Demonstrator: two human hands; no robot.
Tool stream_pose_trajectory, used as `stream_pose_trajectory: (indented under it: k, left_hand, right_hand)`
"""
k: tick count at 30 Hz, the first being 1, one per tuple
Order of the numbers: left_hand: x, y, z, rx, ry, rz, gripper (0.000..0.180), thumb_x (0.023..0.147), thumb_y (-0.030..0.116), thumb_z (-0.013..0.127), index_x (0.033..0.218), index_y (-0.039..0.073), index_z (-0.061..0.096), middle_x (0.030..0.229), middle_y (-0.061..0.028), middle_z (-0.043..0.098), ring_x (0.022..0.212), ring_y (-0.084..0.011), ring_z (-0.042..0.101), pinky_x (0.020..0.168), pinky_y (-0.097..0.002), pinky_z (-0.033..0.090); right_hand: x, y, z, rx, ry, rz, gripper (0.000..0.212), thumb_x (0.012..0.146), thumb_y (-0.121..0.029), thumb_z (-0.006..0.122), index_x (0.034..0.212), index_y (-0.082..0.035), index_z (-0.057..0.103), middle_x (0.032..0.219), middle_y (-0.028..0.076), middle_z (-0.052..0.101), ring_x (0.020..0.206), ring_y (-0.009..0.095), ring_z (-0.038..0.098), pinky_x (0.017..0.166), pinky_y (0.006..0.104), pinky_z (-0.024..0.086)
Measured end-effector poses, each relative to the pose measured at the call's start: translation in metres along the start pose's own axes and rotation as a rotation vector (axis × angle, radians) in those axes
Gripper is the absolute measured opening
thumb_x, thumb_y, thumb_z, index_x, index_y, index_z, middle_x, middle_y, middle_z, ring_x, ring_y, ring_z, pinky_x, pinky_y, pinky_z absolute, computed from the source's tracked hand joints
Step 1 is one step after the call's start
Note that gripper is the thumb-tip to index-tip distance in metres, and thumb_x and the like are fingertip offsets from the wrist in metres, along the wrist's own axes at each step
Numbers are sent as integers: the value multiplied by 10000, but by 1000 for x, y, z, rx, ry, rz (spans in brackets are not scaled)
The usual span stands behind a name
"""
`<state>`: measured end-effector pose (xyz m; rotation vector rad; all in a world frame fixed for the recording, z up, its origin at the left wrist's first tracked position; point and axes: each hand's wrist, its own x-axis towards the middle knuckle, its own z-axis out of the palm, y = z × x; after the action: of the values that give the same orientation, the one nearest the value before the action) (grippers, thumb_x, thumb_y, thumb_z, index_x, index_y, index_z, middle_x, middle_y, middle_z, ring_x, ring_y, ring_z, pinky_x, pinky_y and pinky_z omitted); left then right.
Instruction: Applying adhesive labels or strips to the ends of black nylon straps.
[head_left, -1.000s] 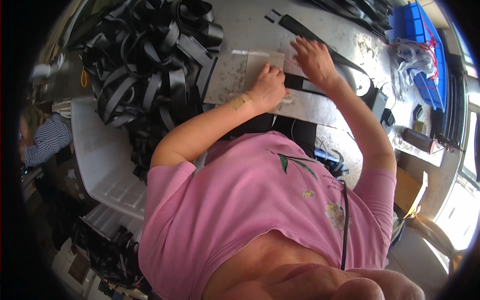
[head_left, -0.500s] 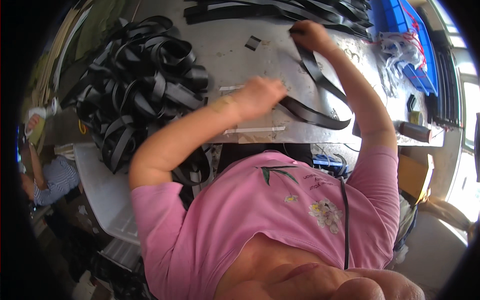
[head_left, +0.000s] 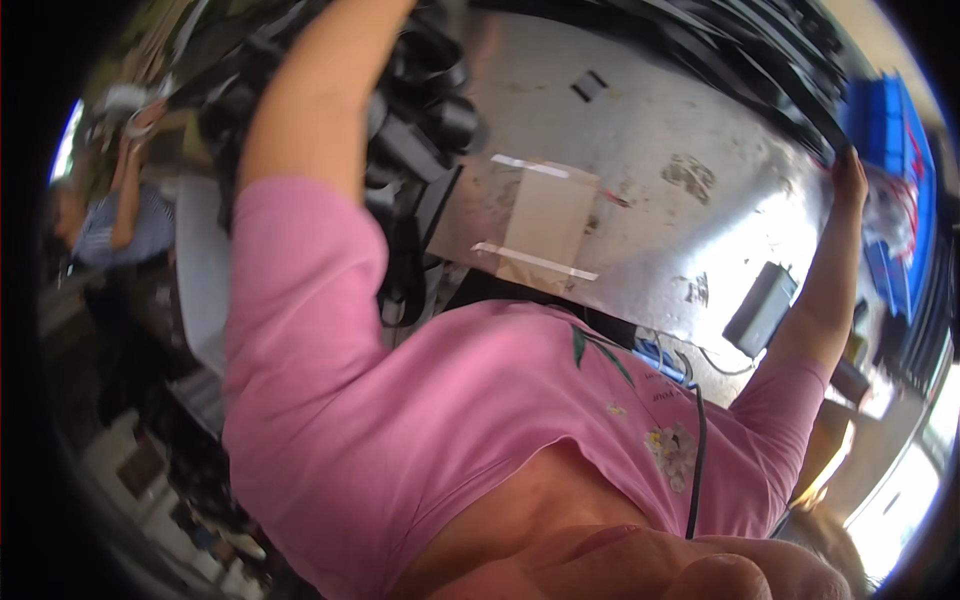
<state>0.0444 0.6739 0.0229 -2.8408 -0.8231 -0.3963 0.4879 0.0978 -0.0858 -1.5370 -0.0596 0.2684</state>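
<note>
Far out at the right, my right hand (head_left: 850, 180) is closed on the end of a black strap (head_left: 818, 118), beside the flat row of black straps (head_left: 690, 45) along the table's far side. My left arm reaches up past the upper edge, so that hand is out of the picture. Beneath and beside this arm lies a tangled heap of black strapping (head_left: 425, 135). A short dark piece of strap (head_left: 588, 86) rests by itself on the metal table (head_left: 640, 235).
A cardboard piece (head_left: 548, 215) is taped near the table's front edge. To its right stands a grey box (head_left: 762, 308). Blue crates (head_left: 880, 125) line the right side. At left are a white plastic tub (head_left: 200, 270) and another person in a striped top (head_left: 150, 220).
My hands have moved far apart: the right one outward to the right, the left one forward out of view. The strap loop between them no longer shows, and the grey box is uncovered.
</note>
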Motion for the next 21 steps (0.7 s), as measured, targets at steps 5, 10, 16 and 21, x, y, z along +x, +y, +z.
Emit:
stream_pose_trajectory:
  k: [5,10,16,21]
  left_hand:
    - [-12,37,0,-203,-250,50,574,881,275,531,1373,64,323,1367,-199,365,1237,-383,375,1015,-489,315]
    - [-93,20,-86,-345,-140,89,420,864,254,571,1204,15,513,1175,-191,527,1081,-327,523,897,-378,426]
    - [-199,51,-136,-297,28,-132,323,815,186,628,1061,-7,547,948,-183,613,905,-363,592,764,-402,472]
    - [-244,32,-83,-389,-44,-184,825,727,323,725,1367,24,298,1261,-214,457,1138,-369,482,940,-407,414]
  right_hand:
    - [21,40,-13,-1487,646,-333,559,779,-529,549,1045,-45,633,975,150,630,940,318,576,861,431,434]
    - [-139,6,180,-1068,-107,-889,342,743,-188,675,1076,-116,639,914,130,669,867,291,624,792,367,488]
    - [-343,-4,393,-448,-849,-813,396,776,-251,693,1131,-103,600,1001,103,636,843,178,641,750,285,520]
    - [-401,-10,478,-352,-1146,-84,508,760,-444,638,1008,-1,642,813,100,651,740,157,631,698,285,511]
